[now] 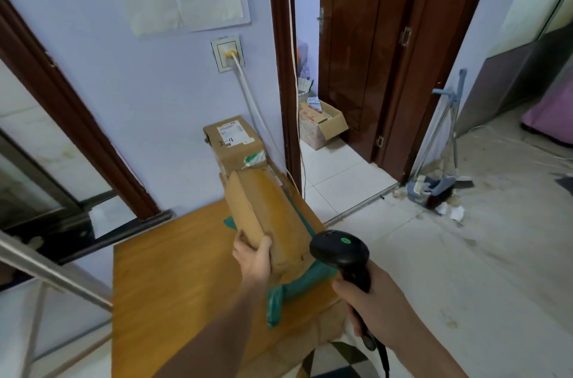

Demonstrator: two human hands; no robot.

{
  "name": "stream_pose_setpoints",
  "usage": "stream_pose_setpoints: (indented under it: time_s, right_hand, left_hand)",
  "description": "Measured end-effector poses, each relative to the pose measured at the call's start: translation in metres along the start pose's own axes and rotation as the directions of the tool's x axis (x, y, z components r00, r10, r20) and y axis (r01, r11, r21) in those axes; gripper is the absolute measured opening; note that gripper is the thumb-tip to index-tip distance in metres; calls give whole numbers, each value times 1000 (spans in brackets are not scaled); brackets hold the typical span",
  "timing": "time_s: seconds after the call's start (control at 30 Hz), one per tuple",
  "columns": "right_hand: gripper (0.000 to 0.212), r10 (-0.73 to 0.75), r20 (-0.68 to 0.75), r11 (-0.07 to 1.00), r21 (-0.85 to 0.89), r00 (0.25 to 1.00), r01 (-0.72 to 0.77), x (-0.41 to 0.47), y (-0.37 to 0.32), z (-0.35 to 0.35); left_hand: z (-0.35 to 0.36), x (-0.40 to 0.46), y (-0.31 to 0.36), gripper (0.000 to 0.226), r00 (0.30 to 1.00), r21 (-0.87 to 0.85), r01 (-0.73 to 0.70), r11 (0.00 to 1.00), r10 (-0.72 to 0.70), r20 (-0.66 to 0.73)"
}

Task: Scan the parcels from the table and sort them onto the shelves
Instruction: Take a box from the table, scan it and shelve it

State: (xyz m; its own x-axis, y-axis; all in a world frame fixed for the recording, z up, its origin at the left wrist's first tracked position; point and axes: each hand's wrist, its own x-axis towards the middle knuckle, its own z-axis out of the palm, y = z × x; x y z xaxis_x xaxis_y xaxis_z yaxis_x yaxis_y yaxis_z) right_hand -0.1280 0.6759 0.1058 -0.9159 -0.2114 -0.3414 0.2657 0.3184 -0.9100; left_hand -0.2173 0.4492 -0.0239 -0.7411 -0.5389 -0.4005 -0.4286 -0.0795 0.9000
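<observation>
A: In the head view, what is held, and where?

B: A box is pinched at its near corner by the left hand, thumb on top, and is tilted up over a green bag on the tabletop. A scanner is wrapped by the right hand.

A: What could go wrong?

B: With so small a grip, the box could be twisted loose and dropped. No label is seen on the faces shown, so the scan could be missed.

A: Its direction?

B: The long axis is run away from the person, toward a second box by the wall.
</observation>
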Motion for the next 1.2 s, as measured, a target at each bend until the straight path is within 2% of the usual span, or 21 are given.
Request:
stream_pose_setpoints:
  time_s: [0.1, 0.2, 0.33, 0.43, 0.5, 0.57, 0.6, 0.63, 0.7, 0.77, 0.87, 1.0, 1.07, 1.13, 1.2]
  right_hand:
    - [24, -12, -8, 1000, 4, 1000, 12, 6, 4, 7]
    - [25, -12, -21, 1000, 1, 1000, 12, 9, 5, 10]
    - [17, -22, -11, 1000, -16, 1000, 22, 12, 0, 10]
    - [10, -40, 6, 999, -22, 999, 40, 13, -6, 9]
    - [10, -39, 7, 999, -22, 999, 39, 14, -9, 8]
    - [11, -33, 2, 999, -17, 999, 33, 15, -11, 9]
    - [12, -33, -9, 999, -19, 999, 33, 16, -11, 9]
    - [13, -33, -25, 999, -30, 999, 32, 17, -10, 10]
    - [18, -23, -56, 999, -46, 998, 20, 22, -6, 10]
    - [20, -6, -67, 999, -42, 998, 3, 26, -2, 10]
    - [19, -2, -73, 999, -46, 997, -1, 26, -1, 8]
    - [32, 25, -99, 998, -48, 995, -30, 26, 1, 8]
    - [31, 28, -89, 998, -51, 996, -33, 25, 1, 6]
    - [24, 26, -64, 999, -33, 998, -28, 25, 1, 4]
    - [20, 30, -51, 999, -23, 998, -32, 25, 0, 4]
  left_hand:
    - [-3, 0, -13, 76, 985, -127, 129, 984, -112, 133]
    - [-6, 4, -19, 59, 962, -133, 238, 962, -214, 170]
    - [-8, 15, -17, 67, 957, -114, 275, 955, -260, 130]
    - [-6, 21, -5, 73, 980, -39, 185, 982, -182, 84]
    - [-2, 21, 7, 70, 997, 46, 65, 997, -67, 42]
    - [7, 21, 18, 61, 996, 224, -85, 971, 85, 13]
    - [13, 19, 24, 59, 989, 367, -146, 919, 148, 24]
    - [19, 16, 29, 62, 982, 514, -182, 838, 184, 48]
    - [34, 11, 39, 89, 985, 706, -168, 688, 147, 91]
    - [50, 9, 45, 120, 995, 762, -90, 641, 33, 90]
    - [64, 9, 44, 135, 998, 775, -14, 632, -40, 51]
    - [58, 3, 50, 123, 999, 728, 52, 684, -44, -30]
    - [50, 4, 50, 108, 999, 608, 46, 793, -25, -43]
    - [42, 10, 46, 93, 999, 309, 51, 950, -48, -19]
    - [33, 13, 39, 78, 994, -57, 88, 994, -84, 71]
